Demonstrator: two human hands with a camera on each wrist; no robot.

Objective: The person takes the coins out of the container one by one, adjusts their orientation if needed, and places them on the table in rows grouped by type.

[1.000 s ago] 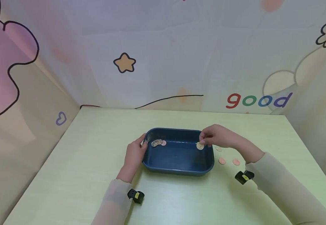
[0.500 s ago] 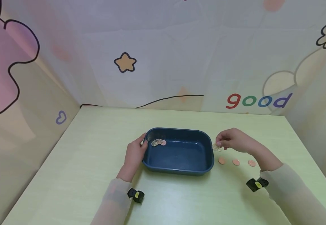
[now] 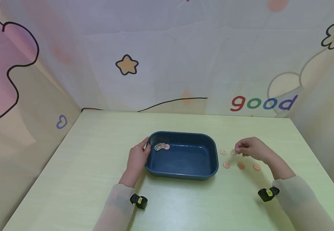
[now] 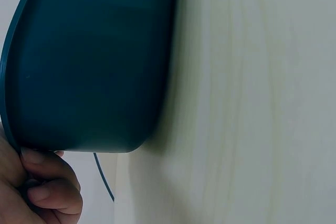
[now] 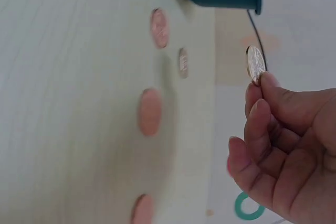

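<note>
A dark blue rectangular tray (image 3: 181, 175) sits on the table, and my left hand (image 3: 138, 157) grips its left end. In the left wrist view, curled fingers (image 4: 52, 182) show at the tray's rim. To the right of the tray, my right hand (image 3: 253, 149) pinches a shiny pale coin (image 5: 255, 65) between thumb and fingertips, above the table. Beside the tray's right wall lies another pale coin (image 3: 223, 152). Nearer me are a left copper coin (image 3: 226, 165), a middle copper coin (image 3: 241, 166) and a right copper coin (image 3: 257, 167), in a row.
Inside the tray, several overlapping silvery coins (image 3: 159, 147) and a pinkish coin (image 3: 167, 146) lie near the left end. The pale green table (image 3: 184, 205) ends at a printed cloth backdrop (image 3: 167, 70), with cloth walls at both sides.
My right hand has moved right, from over the tray's right end to beyond the pale coin on the table, still pinching a coin. The left hand and tray have stayed put.
</note>
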